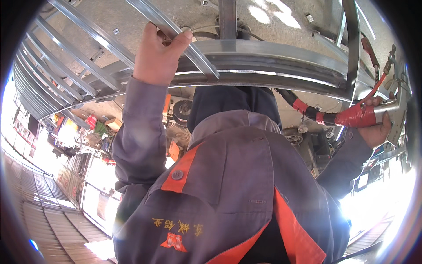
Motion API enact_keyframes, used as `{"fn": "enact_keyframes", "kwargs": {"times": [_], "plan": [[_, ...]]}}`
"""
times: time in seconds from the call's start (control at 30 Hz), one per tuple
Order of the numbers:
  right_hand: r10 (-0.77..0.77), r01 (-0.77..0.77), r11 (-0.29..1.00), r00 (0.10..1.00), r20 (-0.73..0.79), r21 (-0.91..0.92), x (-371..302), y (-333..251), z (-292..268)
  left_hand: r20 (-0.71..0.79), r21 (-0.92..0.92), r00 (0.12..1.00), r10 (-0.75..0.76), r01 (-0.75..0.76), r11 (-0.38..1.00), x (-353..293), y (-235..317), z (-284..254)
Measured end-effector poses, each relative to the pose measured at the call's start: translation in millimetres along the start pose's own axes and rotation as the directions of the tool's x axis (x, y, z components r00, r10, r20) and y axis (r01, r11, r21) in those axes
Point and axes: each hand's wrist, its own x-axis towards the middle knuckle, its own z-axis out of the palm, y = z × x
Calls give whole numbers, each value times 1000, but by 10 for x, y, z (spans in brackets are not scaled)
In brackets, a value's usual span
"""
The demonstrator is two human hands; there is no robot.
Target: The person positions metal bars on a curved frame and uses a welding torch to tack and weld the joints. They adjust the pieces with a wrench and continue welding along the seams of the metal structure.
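Observation:
My left hand is closed round a slim silver metal bar, thumb on one side and fingers curled on the other. The bar's near end rests against the long rail of a metal frame in front of my waist. Out at the right, my right hand grips a welding gun with a silver metal body. Red tape wraps its handle and cable. The gun's tip is hard to make out near the dark rim of the picture.
Several parallel metal bars run off the rail to the left. An upright dark metal post stands between the rail and the gun. A taped cable passes under the rail. A spool and clutter lie on the floor behind it.

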Motion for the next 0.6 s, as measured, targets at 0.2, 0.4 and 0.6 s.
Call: {"fn": "enact_keyframes", "kwargs": {"times": [0.2, 0.4, 0.6], "plan": [[-11, 11, 1000, 998, -57, -2, 0, 129, -80, 5, -74, 1000, -11, 11, 997, 9, -6, 1], [-66, 60, 996, 993, -93, -70, 15, 268, -44, -15, 29, 1000, 7, -7, 1000, -8, -12, -15], [-100, 84, 989, 987, -126, -124, -1, 288, 1, -23, -26, 1000, 3, -4, 1000, -16, 4, 6]]}}
